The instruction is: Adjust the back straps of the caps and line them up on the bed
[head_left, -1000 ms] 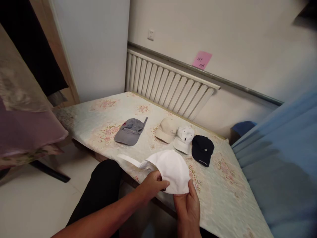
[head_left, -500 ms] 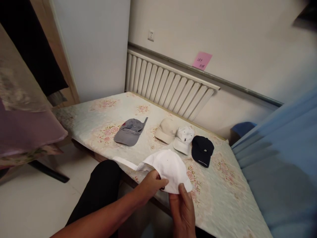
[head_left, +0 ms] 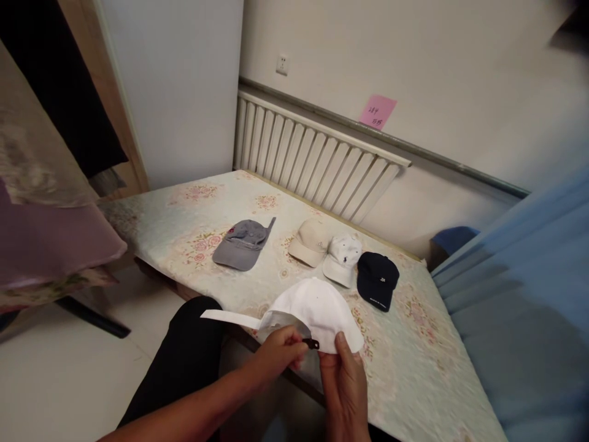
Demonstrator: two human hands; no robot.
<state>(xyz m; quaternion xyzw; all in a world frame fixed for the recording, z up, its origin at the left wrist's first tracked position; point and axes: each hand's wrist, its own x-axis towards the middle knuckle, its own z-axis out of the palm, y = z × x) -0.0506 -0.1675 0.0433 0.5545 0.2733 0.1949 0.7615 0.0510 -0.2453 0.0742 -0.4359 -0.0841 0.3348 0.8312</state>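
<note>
A white baseball cap [head_left: 317, 313] is held over the near edge of the bed, its loose white strap [head_left: 230, 318] sticking out to the left. My right hand [head_left: 343, 383] grips the cap's lower edge, thumb on the outside. At the back opening, my left hand [head_left: 281, 351] pinches a small dark buckle piece [head_left: 311, 344] on the cap. Beyond them lie a grey cap [head_left: 242, 245] with its strap raised, a beige cap [head_left: 309, 242], a white cap with a small dark logo [head_left: 343, 261] and a navy cap [head_left: 378, 279].
The caps rest on a bed with a floral cover [head_left: 161, 215]. Behind it are a white radiator [head_left: 313, 156] and a pink note [head_left: 378, 112] on the wall. A blue curtain [head_left: 529, 294] hangs at the right, and clothes [head_left: 55, 227] hang at the left.
The dark buckle piece has come into clearer view as my left hand shifted slightly down on it. The cap's strap has risen and swung a little left.
</note>
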